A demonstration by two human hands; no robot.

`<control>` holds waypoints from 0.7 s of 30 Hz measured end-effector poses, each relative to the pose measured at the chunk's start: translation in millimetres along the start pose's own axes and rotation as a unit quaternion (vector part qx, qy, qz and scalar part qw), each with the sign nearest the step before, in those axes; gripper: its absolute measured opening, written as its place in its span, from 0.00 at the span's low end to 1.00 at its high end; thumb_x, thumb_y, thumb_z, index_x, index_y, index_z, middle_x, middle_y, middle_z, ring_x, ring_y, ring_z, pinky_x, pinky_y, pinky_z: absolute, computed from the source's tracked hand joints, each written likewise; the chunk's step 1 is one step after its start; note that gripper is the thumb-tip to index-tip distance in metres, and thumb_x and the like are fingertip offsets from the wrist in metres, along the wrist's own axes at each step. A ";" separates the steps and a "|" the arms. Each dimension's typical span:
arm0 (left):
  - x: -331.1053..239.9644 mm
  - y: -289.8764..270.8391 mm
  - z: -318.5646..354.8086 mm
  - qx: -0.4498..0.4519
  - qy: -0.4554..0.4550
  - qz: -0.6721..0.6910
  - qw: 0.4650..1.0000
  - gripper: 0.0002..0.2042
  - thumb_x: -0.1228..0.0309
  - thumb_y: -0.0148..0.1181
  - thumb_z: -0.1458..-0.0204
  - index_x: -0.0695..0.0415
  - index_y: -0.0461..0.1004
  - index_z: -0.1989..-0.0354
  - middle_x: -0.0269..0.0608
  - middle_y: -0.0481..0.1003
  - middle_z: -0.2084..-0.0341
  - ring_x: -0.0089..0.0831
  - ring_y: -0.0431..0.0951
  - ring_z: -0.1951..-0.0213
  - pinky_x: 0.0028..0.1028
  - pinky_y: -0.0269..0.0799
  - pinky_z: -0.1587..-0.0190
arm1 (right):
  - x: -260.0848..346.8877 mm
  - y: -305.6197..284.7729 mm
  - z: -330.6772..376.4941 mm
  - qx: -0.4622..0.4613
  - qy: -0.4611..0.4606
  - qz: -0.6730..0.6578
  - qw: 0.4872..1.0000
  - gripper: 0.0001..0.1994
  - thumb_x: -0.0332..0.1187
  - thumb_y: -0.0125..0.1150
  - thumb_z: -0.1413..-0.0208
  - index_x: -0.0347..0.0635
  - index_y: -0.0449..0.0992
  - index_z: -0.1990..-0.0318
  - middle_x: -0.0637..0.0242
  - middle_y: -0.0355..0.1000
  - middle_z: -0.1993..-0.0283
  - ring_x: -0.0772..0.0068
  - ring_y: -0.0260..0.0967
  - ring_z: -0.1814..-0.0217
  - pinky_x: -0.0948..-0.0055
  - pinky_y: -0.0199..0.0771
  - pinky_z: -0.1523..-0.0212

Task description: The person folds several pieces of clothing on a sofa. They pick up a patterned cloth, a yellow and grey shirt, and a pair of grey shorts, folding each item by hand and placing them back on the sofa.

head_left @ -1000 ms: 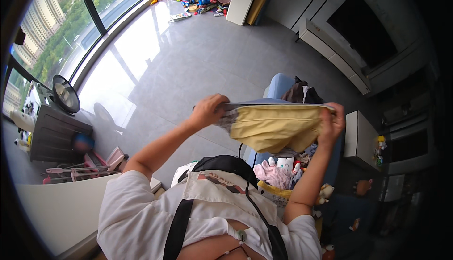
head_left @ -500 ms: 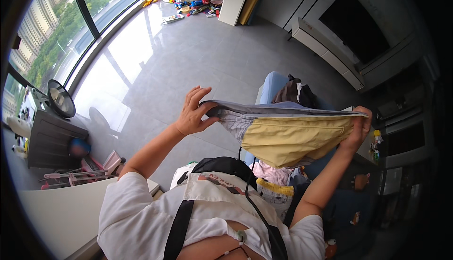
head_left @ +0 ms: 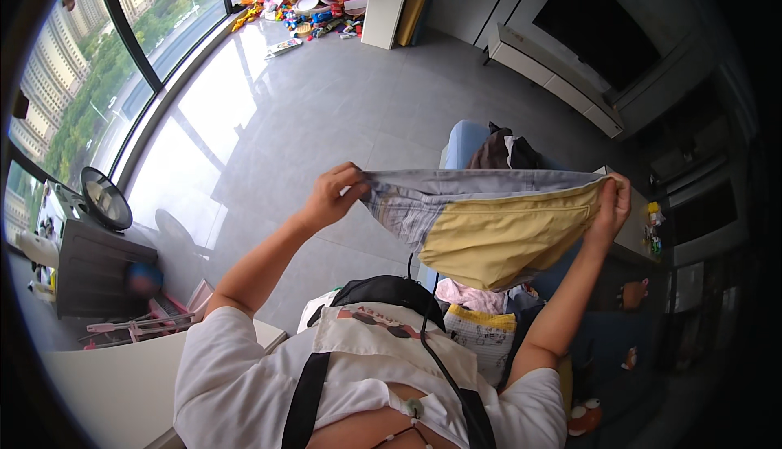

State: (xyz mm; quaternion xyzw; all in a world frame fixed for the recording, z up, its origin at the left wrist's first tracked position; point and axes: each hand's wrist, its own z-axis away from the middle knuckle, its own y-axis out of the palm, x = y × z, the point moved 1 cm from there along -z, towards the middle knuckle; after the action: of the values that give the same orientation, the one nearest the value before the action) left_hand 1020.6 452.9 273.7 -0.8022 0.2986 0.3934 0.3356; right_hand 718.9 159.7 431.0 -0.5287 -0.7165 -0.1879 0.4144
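A yellow and grey-blue cloth garment (head_left: 505,237) is stretched out in front of me, its long upper edge pulled nearly straight and the yellow part sagging below. At the left end, my left hand (head_left: 336,197) pinches a corner of the grey cloth, fingers closed. My right hand (head_left: 612,209) grips the opposite end, its fingers wrapped over the edge. Whether it is shorts or another garment cannot be made out. Under it, close to my body, lie folded clothes (head_left: 481,339), some with a yellow band and some pink.
Dark clothes (head_left: 501,152) lie on a blue seat (head_left: 466,141) beyond the garment. A grey cabinet (head_left: 102,262) with a round pan-like lid (head_left: 106,197) stands at left, above pink racks (head_left: 155,319). Toys (head_left: 318,9) are heaped by the far window. A TV (head_left: 597,27) hangs over a white console (head_left: 554,78).
My left hand was spread with the cloth at its thumb; now its fingers have closed on the corner. The garment's upper edge is pulled tauter, and the view has shifted slightly.
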 end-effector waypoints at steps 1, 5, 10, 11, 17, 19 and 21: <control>2.9 -8.4 -0.8 -0.016 -0.011 -0.014 1.000 0.03 0.78 0.55 0.54 0.63 0.68 0.75 0.43 0.68 0.75 0.35 0.69 0.72 0.28 0.64 0.71 | -13.7 -9.3 -1.5 -0.008 0.015 0.016 1.000 0.06 0.32 0.49 0.43 0.40 0.67 0.68 0.75 0.64 0.70 0.87 0.59 0.69 0.86 0.59 0.67; 3.8 -5.6 1.3 -0.073 -0.070 0.148 0.984 0.08 0.73 0.52 0.48 0.63 0.67 0.77 0.32 0.65 0.83 0.21 0.62 0.78 0.21 0.57 0.75 | -56.5 -21.8 11.1 -0.021 0.035 0.037 0.998 0.07 0.33 0.51 0.43 0.37 0.69 0.68 0.74 0.67 0.71 0.88 0.60 0.69 0.86 0.61 0.66; 18.7 -4.8 14.6 -0.098 -0.134 0.184 0.969 0.06 0.75 0.55 0.50 0.63 0.69 0.76 0.30 0.68 0.81 0.18 0.64 0.77 0.20 0.60 0.74 | -50.1 -11.9 14.5 -0.033 0.010 0.032 0.999 0.09 0.34 0.54 0.45 0.37 0.70 0.67 0.74 0.66 0.70 0.86 0.60 0.69 0.86 0.61 0.66; 20.3 -7.1 16.9 -0.099 -0.088 0.112 0.985 0.05 0.77 0.56 0.52 0.64 0.70 0.76 0.33 0.69 0.80 0.21 0.67 0.76 0.21 0.62 0.73 | -43.9 -9.0 14.1 -0.040 -0.002 0.035 0.999 0.09 0.34 0.54 0.45 0.37 0.70 0.67 0.74 0.66 0.70 0.86 0.60 0.69 0.86 0.61 0.66; 16.5 -24.4 14.6 -0.064 -0.071 -0.029 0.995 0.02 0.81 0.58 0.59 0.64 0.72 0.76 0.41 0.73 0.72 0.32 0.74 0.68 0.25 0.69 0.64 | 1.4 14.2 14.5 -0.012 -0.041 -0.020 0.999 0.10 0.37 0.57 0.47 0.39 0.70 0.68 0.73 0.65 0.70 0.84 0.60 0.68 0.84 0.59 0.64; 29.7 -26.8 18.2 -0.056 -0.085 0.030 0.994 0.03 0.79 0.59 0.59 0.63 0.71 0.75 0.43 0.72 0.67 0.34 0.73 0.63 0.27 0.68 0.60 | 12.1 25.5 12.5 0.003 -0.058 -0.005 0.998 0.10 0.36 0.57 0.47 0.39 0.70 0.68 0.73 0.65 0.70 0.84 0.59 0.69 0.84 0.59 0.65; 28.1 -26.6 16.6 -0.053 -0.072 0.031 0.996 0.04 0.76 0.59 0.58 0.62 0.71 0.75 0.44 0.70 0.63 0.35 0.72 0.59 0.29 0.66 0.57 | 18.1 34.5 13.0 0.022 -0.072 -0.001 0.997 0.09 0.36 0.56 0.47 0.39 0.69 0.67 0.73 0.65 0.69 0.84 0.59 0.69 0.83 0.59 0.66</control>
State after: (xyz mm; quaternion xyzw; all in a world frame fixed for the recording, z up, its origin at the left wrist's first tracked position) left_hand 1047.6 475.6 250.6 -0.7789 0.2769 0.4756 0.3007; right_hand 743.5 192.6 431.9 -0.5313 -0.7489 -0.1339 0.3727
